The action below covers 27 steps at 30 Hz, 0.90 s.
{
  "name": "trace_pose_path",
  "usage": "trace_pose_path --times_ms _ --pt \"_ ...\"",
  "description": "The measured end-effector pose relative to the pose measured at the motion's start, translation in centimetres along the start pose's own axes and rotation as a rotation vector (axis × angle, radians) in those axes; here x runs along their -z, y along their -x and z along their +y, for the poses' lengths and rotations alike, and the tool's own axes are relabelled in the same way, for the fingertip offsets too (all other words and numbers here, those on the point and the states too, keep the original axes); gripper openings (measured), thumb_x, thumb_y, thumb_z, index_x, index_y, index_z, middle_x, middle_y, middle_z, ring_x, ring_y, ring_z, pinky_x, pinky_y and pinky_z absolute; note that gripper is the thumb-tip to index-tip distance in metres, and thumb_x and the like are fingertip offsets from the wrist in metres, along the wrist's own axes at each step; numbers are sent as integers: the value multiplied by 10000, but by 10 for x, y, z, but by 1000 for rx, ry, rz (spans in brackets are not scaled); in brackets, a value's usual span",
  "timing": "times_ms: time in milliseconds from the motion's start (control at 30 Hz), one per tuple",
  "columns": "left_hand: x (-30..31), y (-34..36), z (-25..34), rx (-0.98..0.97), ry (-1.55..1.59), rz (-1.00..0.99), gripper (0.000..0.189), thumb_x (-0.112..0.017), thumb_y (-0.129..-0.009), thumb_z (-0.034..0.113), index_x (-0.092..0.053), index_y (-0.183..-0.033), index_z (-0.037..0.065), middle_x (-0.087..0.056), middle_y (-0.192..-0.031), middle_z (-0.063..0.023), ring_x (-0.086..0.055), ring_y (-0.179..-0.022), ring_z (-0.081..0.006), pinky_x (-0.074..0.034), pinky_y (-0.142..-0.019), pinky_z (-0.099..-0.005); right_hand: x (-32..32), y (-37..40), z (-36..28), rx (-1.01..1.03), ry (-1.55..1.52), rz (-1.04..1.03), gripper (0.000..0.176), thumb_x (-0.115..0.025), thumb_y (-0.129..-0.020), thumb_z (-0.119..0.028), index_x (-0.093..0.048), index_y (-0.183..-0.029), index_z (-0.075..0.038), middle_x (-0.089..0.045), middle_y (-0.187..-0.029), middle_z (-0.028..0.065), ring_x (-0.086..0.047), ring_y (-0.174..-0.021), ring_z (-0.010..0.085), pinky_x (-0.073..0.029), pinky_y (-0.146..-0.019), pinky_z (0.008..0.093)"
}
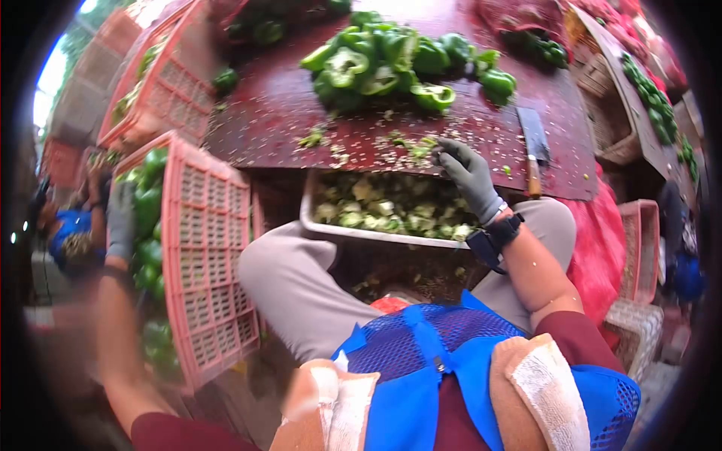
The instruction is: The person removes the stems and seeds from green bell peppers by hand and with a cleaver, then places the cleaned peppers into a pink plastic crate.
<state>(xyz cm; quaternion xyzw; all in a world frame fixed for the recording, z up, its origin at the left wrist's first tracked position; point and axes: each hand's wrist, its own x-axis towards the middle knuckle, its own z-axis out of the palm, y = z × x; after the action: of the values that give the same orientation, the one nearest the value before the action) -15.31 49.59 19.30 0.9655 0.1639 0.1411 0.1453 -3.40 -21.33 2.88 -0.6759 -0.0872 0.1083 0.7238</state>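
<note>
My left hand [120, 222], in a grey glove, reaches over the pink crate [210, 255] at my left. Its fingers look stretched out beside green bell peppers [150, 214] in that crate; the view there is somewhat blurred. Over the near edge of the dark red table [263, 143], my gloved right hand [470, 177] has its fingers drawn together by some green pepper scraps [414, 144]. Whatever sits between those fingertips, I cannot make out. A pile of bell peppers [376, 60], some cut open, lies farther up the table.
A knife [534, 146] with a broad blade rests at the table's right side. Below the table edge, between my knees, a white tray [391, 239] holds pepper cores. More crates [169, 75] stand at the left, and a person in blue [71, 233] is beyond.
</note>
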Motion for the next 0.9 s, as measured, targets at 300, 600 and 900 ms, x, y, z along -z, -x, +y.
trace_pose_path --times_ms 300,600,900 --pt "0 31 107 -593 -1067 -202 631 -488 -971 204 -275 -1523 -13 -309 -1553 -245 -293 -1444 -407 -248 -1193 -446 42 -85 10 387 761 328 412 -690 -889 -234 -616 -1248 -46 -666 -1102 126 -628 -1020 249 -516 -882 381" --pt "-41 6 48 -58 -278 -92 556 -394 -1046 280 -293 -1536 39 -398 -1515 -217 -369 -1413 -357 -291 -1166 -403 23 -168 31 199 1437 68 521 -731 -819 -337 -544 -1259 -130 -605 -1190 125 -605 -1127 326 -528 -890 448" --pt "14 19 252 -296 -19 -122 475 -539 -1003 220 -473 -1429 20 -529 -1410 -173 -501 -1309 -266 -384 -1099 -370 -1 -46 -46 565 1025 -42 432 -774 -760 -232 -584 -1129 -111 -640 -984 121 -641 -924 337 -526 -795 438"
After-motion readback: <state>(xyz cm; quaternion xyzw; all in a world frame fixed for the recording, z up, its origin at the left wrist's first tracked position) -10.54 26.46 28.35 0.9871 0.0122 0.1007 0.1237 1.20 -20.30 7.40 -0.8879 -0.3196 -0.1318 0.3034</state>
